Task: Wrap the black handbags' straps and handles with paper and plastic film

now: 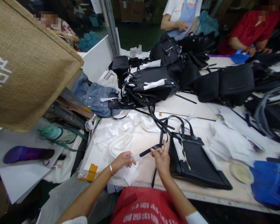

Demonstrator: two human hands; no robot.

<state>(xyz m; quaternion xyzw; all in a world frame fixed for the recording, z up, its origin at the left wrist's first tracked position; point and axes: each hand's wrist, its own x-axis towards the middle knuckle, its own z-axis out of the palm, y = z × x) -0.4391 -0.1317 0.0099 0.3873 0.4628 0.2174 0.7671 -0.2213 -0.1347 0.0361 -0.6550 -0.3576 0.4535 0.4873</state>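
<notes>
The right hand (pixel 162 161) is pinching the black strap (pixel 150 150) of the black handbag (pixel 198 163), which is lying on the table just right of it. The left hand (pixel 121 161) is gripping a white paper piece (pixel 133 157) nearby.

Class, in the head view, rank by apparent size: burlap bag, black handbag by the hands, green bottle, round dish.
1. burlap bag, though nearest the camera
2. black handbag
3. green bottle and round dish: too alike to rank
</notes>
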